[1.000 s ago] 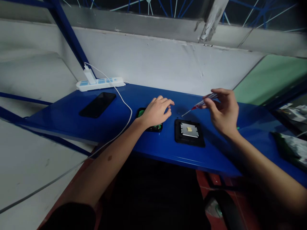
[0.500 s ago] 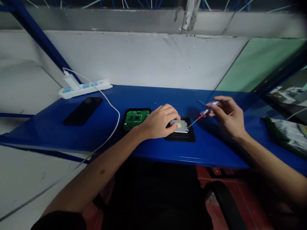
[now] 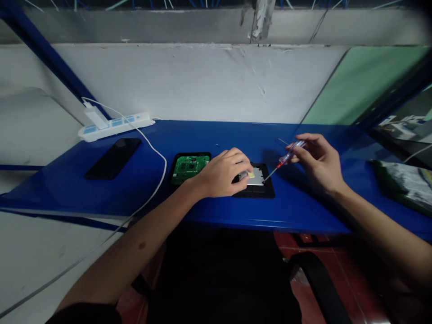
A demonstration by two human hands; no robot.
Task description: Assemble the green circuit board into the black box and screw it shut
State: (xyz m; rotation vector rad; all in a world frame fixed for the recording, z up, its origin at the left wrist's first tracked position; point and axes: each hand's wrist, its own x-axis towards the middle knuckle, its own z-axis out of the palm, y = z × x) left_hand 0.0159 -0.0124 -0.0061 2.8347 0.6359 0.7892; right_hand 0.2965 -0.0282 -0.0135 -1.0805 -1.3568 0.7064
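My left hand (image 3: pixel 222 173) rests with curled fingers and thumb on the left side of a flat silver metal plate (image 3: pixel 258 177). A small yellow pad (image 3: pixel 250 174) shows by its fingertips. Under the plate lies a black plastic cover (image 3: pixel 255 193), partly hidden by that hand. My right hand (image 3: pixel 319 162) is closed around a screwdriver (image 3: pixel 287 155) with a clear purplish handle and a red collar. Its shaft slants down left, and the tip meets the plate's right edge. Left of my left hand is a green circuit board (image 3: pixel 189 165) in a black housing (image 3: pixel 174 174).
On the blue table (image 3: pixel 216 213), a black phone (image 3: pixel 113 158) lies left, near a white power strip (image 3: pixel 116 126) with a plugged-in charger (image 3: pixel 96 116). A white cable (image 3: pixel 158 154) curves across the table. A silvery-green bag (image 3: pixel 403 182) lies far right.
The camera view has shifted slightly. The yellow pad looks more tilted at my left fingertips. The screwdriver stays in my right hand, its tip still at the plate's right edge.
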